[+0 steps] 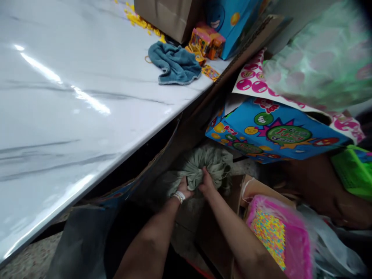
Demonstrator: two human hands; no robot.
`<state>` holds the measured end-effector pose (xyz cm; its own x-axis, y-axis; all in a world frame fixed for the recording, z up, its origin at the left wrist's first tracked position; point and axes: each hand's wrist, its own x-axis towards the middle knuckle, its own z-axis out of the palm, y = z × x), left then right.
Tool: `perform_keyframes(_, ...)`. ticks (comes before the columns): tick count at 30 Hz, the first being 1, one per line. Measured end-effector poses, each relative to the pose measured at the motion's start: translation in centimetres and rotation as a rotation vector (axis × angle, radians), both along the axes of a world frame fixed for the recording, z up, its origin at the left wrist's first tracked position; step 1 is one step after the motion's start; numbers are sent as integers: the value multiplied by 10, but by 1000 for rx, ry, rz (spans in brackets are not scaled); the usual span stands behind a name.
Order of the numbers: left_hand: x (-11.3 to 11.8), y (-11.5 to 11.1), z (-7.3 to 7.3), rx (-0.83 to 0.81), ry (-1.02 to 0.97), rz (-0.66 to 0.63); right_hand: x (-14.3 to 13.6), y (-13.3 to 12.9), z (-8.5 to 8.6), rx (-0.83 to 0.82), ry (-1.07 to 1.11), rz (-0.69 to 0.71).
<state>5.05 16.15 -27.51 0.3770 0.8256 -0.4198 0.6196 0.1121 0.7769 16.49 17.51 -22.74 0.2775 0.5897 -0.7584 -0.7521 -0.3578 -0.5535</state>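
Both of my hands reach down beside the white marble table (72,100) and grip a grey-green cloth sack (203,164) at its gathered neck. My left hand (184,188), with a white bracelet on the wrist, clutches the bunched fabric from the left. My right hand (206,182) squeezes it from the right, the two hands almost touching. The sack sits low on the floor among boxes, its bottom hidden by my hands and the clutter.
A blue colourful game box (273,133) hangs just above the sack. A pink plastic-wrapped pack (276,232) lies at the right, with a green item (353,170) beyond. On the table lie a teal towel (174,64), small orange toy boxes (206,42) and a brown carton (167,15).
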Motion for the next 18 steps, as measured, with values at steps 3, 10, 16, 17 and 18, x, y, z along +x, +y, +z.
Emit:
perform_keyframes(3,-3,-13,-6,36,72,26,19,6,-8,-18,18,-53)
perform_keyframes(10,-14,4,-24,208,166,85,7,17,-11,16,81,-100)
perform_keyframes(16,12,60,-43,367,-78,-152,-27,22,-14,136,130,-66)
perform_keyframes(17,16,65,-43,371,-106,-160,-28,26,-13,155,127,-61)
perform_keyframes(18,20,70,-42,369,-135,-158,-27,29,-11,172,121,-55)
